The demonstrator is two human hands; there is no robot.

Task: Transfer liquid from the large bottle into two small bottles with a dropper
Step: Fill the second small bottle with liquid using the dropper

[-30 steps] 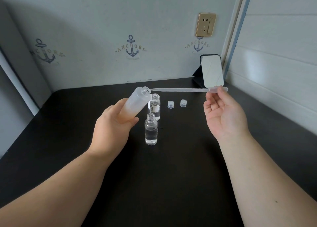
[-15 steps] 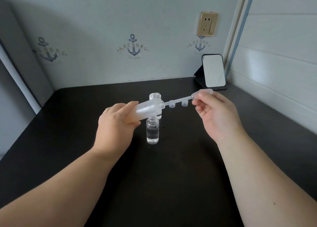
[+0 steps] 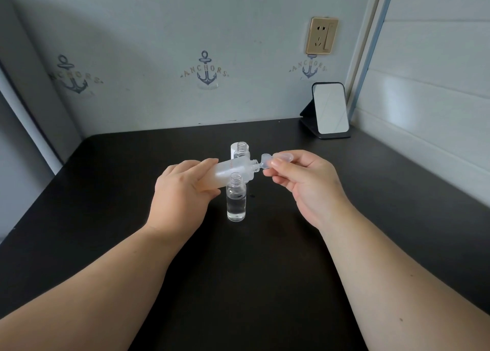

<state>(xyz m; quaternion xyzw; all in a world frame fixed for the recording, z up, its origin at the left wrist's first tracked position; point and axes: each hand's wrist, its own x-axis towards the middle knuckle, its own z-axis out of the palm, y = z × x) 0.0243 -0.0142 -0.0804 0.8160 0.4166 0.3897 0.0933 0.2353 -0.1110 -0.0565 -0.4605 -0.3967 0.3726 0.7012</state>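
Holding the large bottle tipped almost flat, mouth pointing right, just above the near small bottle. Left hand wrapping its curled fingers around the bottom end of it. Right hand pinching the soft bulb of the dropper with thumb and fingertips, the thin tube pushed deep inside the big bottle's mouth.

Doing it well, probably: keeping the big bottle tipped only enough for the tip to be sitting in liquid, letting go of the bulb slowly, pulling straight out, no spilling.

Counting: one large bottle, one dropper, two small bottles, both standing open on the desk. The near one partly full; the far small bottle peeking out just behind the big bottle. Farther back and right, one little mirror standing.
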